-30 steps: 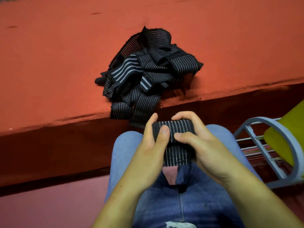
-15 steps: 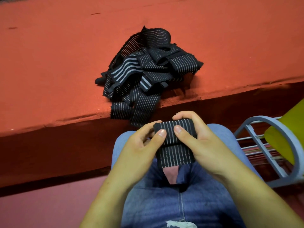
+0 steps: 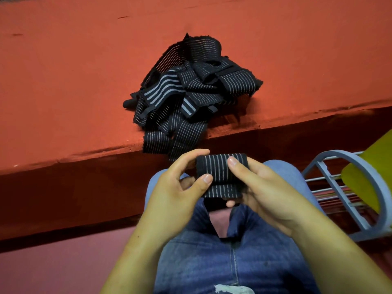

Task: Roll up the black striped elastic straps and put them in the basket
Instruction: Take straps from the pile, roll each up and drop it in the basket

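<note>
A black striped elastic strap [image 3: 218, 172] is rolled into a thick roll above my lap, with a short loose tail hanging below it. My left hand [image 3: 180, 187] grips the roll's left end with thumb and curled fingers. My right hand [image 3: 261, 192] grips its right end, thumb across the front. A pile of black striped straps [image 3: 191, 96] lies on the red ledge [image 3: 63, 92] beyond my hands, some ends drooping over its edge. A grey-blue basket [image 3: 358, 172] stands at the right, partly cut off by the frame.
A yellow-green object [image 3: 371, 166] sits in or over the basket at the right edge. My legs in blue jeans [image 3: 212, 251] fill the bottom centre. The ledge's dark front face drops to a pinkish floor [image 3: 53, 268] at lower left.
The roll has grown thicker and the hanging tail shorter. Both hands have turned the roll and shifted slightly up.
</note>
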### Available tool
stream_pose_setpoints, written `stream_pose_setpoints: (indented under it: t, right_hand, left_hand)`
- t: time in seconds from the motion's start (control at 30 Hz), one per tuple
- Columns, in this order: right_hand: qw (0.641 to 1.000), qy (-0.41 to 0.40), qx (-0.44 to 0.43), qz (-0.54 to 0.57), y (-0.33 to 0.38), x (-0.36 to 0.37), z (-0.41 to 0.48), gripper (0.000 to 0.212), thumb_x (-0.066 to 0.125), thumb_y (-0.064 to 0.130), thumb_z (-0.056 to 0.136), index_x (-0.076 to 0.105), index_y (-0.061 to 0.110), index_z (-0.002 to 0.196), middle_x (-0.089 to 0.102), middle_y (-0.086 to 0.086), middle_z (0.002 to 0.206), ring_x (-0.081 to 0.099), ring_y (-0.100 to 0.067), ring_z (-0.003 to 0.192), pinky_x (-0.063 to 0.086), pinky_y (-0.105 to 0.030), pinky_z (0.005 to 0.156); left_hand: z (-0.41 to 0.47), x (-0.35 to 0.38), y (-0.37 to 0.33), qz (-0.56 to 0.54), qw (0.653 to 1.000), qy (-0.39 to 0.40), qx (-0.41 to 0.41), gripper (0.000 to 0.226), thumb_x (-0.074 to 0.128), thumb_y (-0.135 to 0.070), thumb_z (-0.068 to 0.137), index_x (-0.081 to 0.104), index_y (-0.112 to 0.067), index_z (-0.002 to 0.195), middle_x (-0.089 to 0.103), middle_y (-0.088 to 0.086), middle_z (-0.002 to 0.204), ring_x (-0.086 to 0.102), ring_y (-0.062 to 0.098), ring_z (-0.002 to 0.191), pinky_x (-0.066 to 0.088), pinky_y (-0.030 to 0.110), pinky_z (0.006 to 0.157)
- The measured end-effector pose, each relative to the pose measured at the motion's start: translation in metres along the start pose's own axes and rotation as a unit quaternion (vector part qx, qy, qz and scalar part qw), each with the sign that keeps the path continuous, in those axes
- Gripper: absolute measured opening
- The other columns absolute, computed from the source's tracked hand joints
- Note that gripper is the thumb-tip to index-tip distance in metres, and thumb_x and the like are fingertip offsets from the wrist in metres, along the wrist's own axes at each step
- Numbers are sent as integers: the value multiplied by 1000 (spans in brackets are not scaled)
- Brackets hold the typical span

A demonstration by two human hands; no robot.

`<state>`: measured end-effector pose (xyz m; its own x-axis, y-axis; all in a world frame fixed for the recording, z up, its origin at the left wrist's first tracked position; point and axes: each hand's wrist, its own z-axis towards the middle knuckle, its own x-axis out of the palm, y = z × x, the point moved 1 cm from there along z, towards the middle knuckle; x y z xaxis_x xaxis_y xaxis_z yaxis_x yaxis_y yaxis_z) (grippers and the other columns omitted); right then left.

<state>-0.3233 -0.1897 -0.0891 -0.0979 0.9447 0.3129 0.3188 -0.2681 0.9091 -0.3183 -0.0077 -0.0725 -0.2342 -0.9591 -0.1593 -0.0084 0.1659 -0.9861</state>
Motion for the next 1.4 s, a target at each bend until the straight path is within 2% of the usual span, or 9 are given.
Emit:
stream_pose_setpoints:
  t: [0.17, 0.33, 0.43, 0.6, 0.73, 0.93, 1.07, 1.23, 1.4]
  right_hand:
    - [1000, 0, 9, 3, 2, -2, -1, 59, 64, 52, 83, 67, 8, 121, 70, -13, 99, 66, -22, 80, 57, -29, 63]
    - [1000, -8, -9, 8, 4, -5, -2, 39, 71, 33, 81, 70, 10, 113, 71, -9, 94, 68, -20, 79, 59, -27, 66]
    - [1000, -4, -24, -7, 3, -8, -2, 26, 83, 19, 84, 74, 18, 108, 74, -7, 99, 72, -21, 88, 61, -27, 73]
    - [995, -7, -61, -79, 5, -10, -5, 37, 79, 6, 84, 73, 30, 113, 76, -7, 111, 74, -20, 100, 60, -40, 96]
    - [991, -3, -79, -112, 7, -11, -9, 50, 73, -10, 88, 73, 34, 111, 76, -9, 116, 74, -18, 105, 60, -34, 97]
    - [987, 6, -94, -130, 18, -22, -12, 47, 78, 28, 79, 72, 28, 126, 78, -1, 119, 75, -15, 111, 57, -21, 92]
    - [977, -8, -133, -165, 30, -34, -15, 44, 78, 25, 80, 74, 23, 123, 78, 1, 118, 74, -14, 111, 57, -21, 91]
    - [957, -50, -179, -222, 44, -52, -18, 33, 79, 10, 90, 76, 25, 119, 78, 5, 116, 73, -16, 113, 58, -38, 103]
    - [928, -38, -163, -333, 100, -88, -36, 28, 82, 12, 87, 79, 25, 112, 81, 4, 104, 73, -7, 93, 61, -31, 87]
  left_hand:
    - [0, -1, 2, 22, 1000, -3, 21, 46, 68, 1, 95, 67, -36, 122, 70, -12, 117, 72, 11, 107, 54, 18, 90]
    - [0, -1, 4, 28, 999, 16, 36, 45, 69, 3, 92, 67, -32, 120, 70, -7, 117, 66, 11, 116, 49, 19, 99]
    - [-1, 0, 1, -6, 1000, 14, 15, 35, 71, -8, 94, 67, -28, 122, 72, -6, 115, 70, 10, 110, 52, 18, 93]
    - [1, 2, 1, -16, 999, 11, -30, 40, 67, -41, 85, 67, -33, 124, 74, -10, 114, 72, 9, 103, 57, 29, 97]
    - [3, 3, 2, -19, 999, 2, -32, 40, 75, -31, 86, 67, -30, 124, 75, -8, 112, 73, 11, 102, 57, 21, 87]
    - [4, 12, -10, -6, 1000, -15, 19, 43, 80, -6, 85, 69, -25, 122, 76, -9, 107, 72, 2, 96, 52, 10, 79]
    - [8, 22, -20, -2, 999, -3, 40, 43, 80, -6, 84, 69, -26, 120, 75, -10, 108, 72, 0, 97, 52, 9, 78]
    - [28, 37, -35, 64, 994, 42, 73, 35, 79, -15, 89, 69, -29, 119, 75, -5, 107, 72, 5, 98, 54, 15, 81]
    - [54, 70, -68, 144, 975, 70, 155, 33, 82, -19, 86, 71, -32, 113, 75, -14, 101, 69, -2, 97, 48, 8, 83]
